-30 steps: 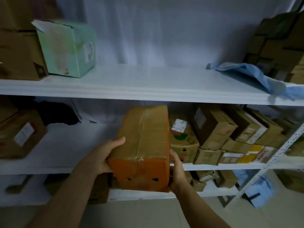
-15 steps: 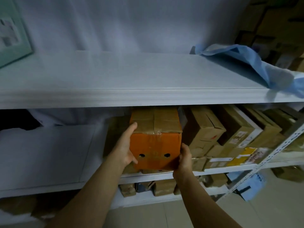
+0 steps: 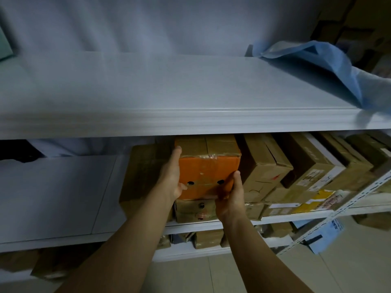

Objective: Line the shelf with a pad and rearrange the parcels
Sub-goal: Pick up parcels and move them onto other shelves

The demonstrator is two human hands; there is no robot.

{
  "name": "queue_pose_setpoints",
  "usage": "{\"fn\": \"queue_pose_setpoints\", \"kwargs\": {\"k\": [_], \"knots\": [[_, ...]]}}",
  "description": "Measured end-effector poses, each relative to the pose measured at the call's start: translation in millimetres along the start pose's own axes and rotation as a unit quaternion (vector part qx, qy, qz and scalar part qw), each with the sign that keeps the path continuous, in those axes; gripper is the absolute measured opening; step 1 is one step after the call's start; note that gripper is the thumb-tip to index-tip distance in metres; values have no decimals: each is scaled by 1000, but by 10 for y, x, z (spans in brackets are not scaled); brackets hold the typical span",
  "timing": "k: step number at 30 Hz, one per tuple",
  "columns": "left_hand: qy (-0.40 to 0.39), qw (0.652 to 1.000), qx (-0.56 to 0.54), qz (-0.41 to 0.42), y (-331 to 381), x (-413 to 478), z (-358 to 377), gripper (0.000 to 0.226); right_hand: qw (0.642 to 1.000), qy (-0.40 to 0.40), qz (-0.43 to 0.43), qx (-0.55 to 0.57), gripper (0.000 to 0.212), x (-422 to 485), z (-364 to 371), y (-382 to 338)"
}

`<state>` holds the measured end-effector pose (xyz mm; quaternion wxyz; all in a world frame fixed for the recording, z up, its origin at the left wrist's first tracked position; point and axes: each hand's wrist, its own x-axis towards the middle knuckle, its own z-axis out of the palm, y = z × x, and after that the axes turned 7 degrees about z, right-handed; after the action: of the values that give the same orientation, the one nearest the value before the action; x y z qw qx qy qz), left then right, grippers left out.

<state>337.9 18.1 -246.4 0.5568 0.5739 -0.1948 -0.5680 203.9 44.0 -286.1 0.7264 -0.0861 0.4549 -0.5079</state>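
An orange-ended box sits on a small carton near the middle shelf's front edge. The left hand clasps its left side, thumb in front. The right hand curls round its lower right corner.

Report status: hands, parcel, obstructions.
Left hand, right hand grip orange box by its sides. Box atop smaller carton, brown parcels close either side. Blue pad bunched, upper shelf right.

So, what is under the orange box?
A smaller brown box stands on the middle shelf, directly below the orange box. Only its front shows, and the right hand covers part of it. Whether the boxes touch cannot be seen.
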Motion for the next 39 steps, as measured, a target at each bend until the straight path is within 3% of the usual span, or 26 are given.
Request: {"fn": "queue_pose_setpoints", "kwargs": {"k": [8,11,13,16,19,21,25,30,35,39], "knots": [[-13,1000,11,-6,-6,-31,-56,70,999,22,41,4,72,-179,109,17],[-24,1000,19,-6,59,-170,-141,59,997,60,42,-9,72,-191,153,91],[-36,999,29,-2,99,-301,-279,51,996,75,44,-13,66,-231,218,220],[-21,998,49,14,168,-463,-628,43,994,70,59,-61,37,-375,442,479],[4,999,20,33,327,-655,-1106,21,990,29,76,-114,15,-627,812,800],[38,997,6,66,506,-792,-1480,10,989,-15,60,-134,19,-842,1163,1012],[119,979,5,166,983,-1079,-2351,33,975,-129,8,-180,20,-1357,2011,1382],[174,943,42,282,1661,-1437,-3302,37,951,-253,-10,-181,17,-2005,2913,1662],[207,913,30,350,2325,-1510,-3667,29,937,-283,-55,-197,24,-2170,3491,1633],[211,878,103,417,2854,-1446,-3531,22,937,-265,-87,-210,35,-2006,3852,1480]]}}
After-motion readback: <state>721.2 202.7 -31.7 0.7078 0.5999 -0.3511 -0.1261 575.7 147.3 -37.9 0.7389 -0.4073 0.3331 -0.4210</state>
